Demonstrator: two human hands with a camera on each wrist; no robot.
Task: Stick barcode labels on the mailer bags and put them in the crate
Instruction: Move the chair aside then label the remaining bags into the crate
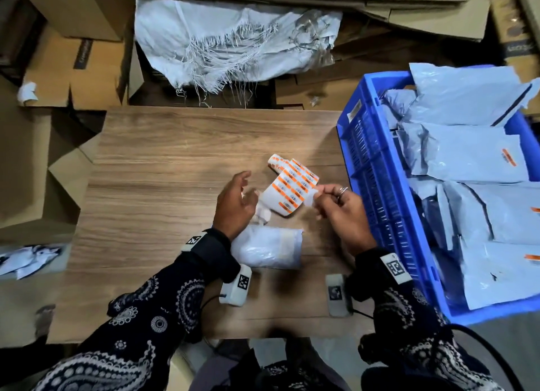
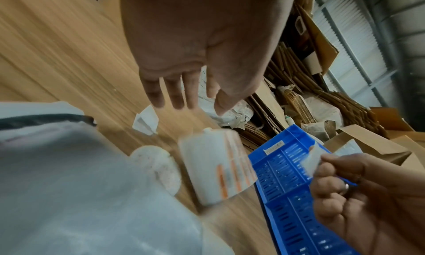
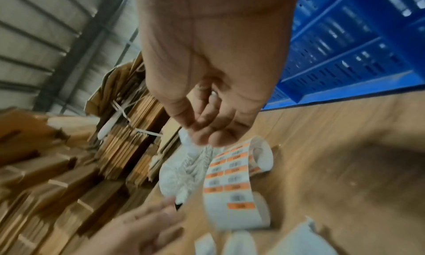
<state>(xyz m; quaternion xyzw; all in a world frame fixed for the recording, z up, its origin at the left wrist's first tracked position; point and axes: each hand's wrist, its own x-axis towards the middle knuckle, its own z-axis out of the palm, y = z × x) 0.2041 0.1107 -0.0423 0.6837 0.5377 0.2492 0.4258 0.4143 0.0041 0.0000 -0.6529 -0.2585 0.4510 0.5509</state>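
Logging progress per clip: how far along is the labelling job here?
Done: labelled mailer bags fill the blue crate. In hand: the right hand pinches a peeled label off the label strip; the left hand is open. Left: labelling and crating the mailer bag on the table.

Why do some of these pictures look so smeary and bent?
Head view: fairly sharp, but the wide lens bows the blue crate and table. Left wrist view: the label strip is motion-blurred. Right wrist view: soft throughout, with a dark shadow on the wood.
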